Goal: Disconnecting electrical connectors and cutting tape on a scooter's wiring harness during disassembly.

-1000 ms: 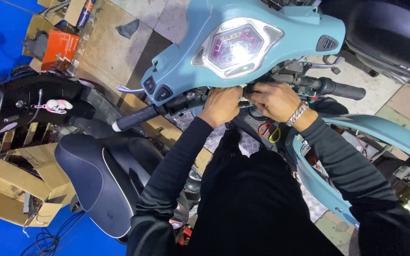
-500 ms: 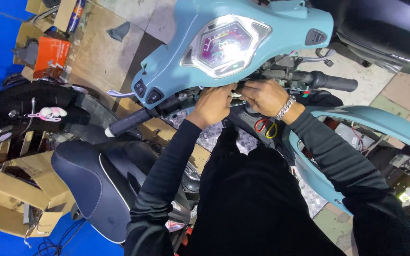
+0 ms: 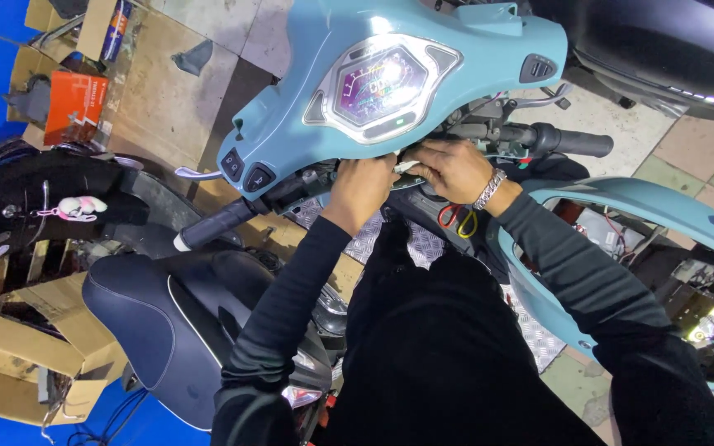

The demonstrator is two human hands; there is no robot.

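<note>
Both hands work just under the light-blue plastic scooter handlebar cover (image 3: 406,91), below its lit hexagonal display (image 3: 378,83). The left hand (image 3: 363,186) presses curled fingers against the cover's lower edge; the right hand (image 3: 454,169) pinches a small white piece (image 3: 406,165) there, its grip clenched on it. Working well here likely means steadying the cover with the left while the right seats the piece squarely, clear of the black rubber handlebar sleeve (image 3: 572,142).

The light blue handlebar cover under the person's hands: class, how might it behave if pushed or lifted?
The handlebar cover looks like a thin moulded shell, so probably light and slightly flexible. Its glossy surface may be slippery. The lit display set in it seems fragile.
</note>
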